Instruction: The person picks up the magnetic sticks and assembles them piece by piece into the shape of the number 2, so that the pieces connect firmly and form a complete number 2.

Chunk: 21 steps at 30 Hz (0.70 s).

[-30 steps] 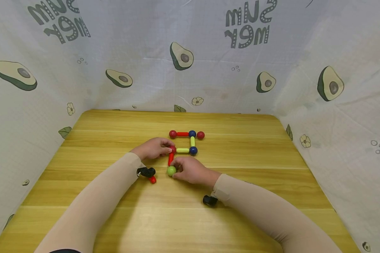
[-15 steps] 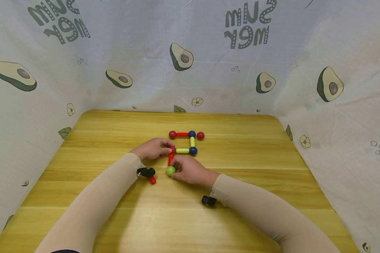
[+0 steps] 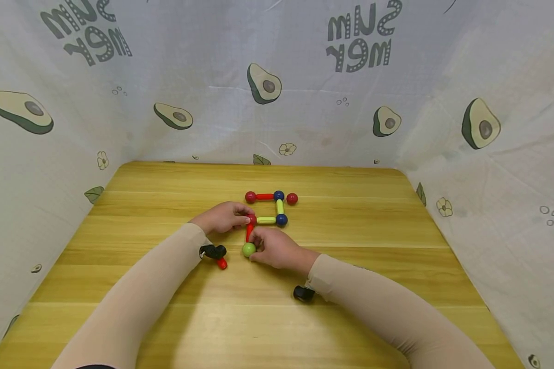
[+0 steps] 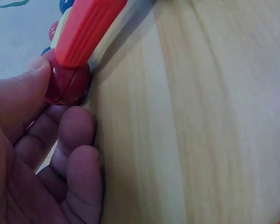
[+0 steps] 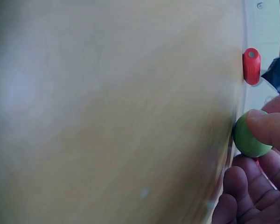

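My left hand [image 3: 223, 217] pinches a red ball [image 4: 67, 79] between thumb and fingers. A red magnetic rod [image 4: 86, 32] runs from that ball toward me and meets a light green ball [image 3: 249, 250]. My right hand [image 3: 277, 248] grips the green ball [image 5: 250, 135] with its thumb on one side and fingers on the other. From the left-held ball a yellow rod [image 3: 266, 220] leads right to a blue ball [image 3: 281, 220]. Another yellow rod [image 3: 279, 207] goes back to a second blue ball [image 3: 279, 196], and a red rod [image 3: 264, 197] joins that to a red ball [image 3: 250, 197].
A separate red ball [image 3: 292, 198] lies just right of the far blue ball. One loose red rod [image 3: 222, 263] lies partly behind the left wrist camera [image 3: 213, 251]. The wooden table [image 3: 351, 220] is bordered by a patterned cloth [image 3: 314, 118] at the back and sides.
The right hand and the green ball have shifted very slightly left, and the far part of the ball-and-rod shape a touch left too. Both hands keep their holds.
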### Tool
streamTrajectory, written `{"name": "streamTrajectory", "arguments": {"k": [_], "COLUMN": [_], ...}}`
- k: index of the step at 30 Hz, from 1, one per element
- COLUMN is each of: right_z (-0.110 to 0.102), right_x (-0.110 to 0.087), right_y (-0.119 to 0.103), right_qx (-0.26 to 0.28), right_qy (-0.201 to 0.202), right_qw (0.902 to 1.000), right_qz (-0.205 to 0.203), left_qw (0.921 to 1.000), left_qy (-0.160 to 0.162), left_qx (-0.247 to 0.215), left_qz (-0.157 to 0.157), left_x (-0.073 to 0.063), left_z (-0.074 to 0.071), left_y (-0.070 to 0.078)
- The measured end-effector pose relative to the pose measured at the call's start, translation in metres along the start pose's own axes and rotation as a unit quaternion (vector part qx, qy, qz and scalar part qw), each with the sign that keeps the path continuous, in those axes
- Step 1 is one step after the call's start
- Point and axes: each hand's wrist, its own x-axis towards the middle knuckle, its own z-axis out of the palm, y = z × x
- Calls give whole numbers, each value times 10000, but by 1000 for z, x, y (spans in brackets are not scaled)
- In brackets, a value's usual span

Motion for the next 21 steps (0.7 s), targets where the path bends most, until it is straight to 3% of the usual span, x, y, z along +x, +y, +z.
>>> {"name": "streamTrajectory", "arguments": {"k": [15,21], "right_z": [-5,-18], "right_x": [-2,-3], "right_y": [-1,6], "right_qx": [-63,23], "right_qy": [-50,132], "right_qw": [10000,9995], "right_qz": [38,298], "left_qw": [10000,9999], "left_qy": [-44,-49], "left_qx": [36,161], "left_qz": [-7,-36], "left_x": [3,3], "left_z": [0,0], "left_y": [-4,-2]}}
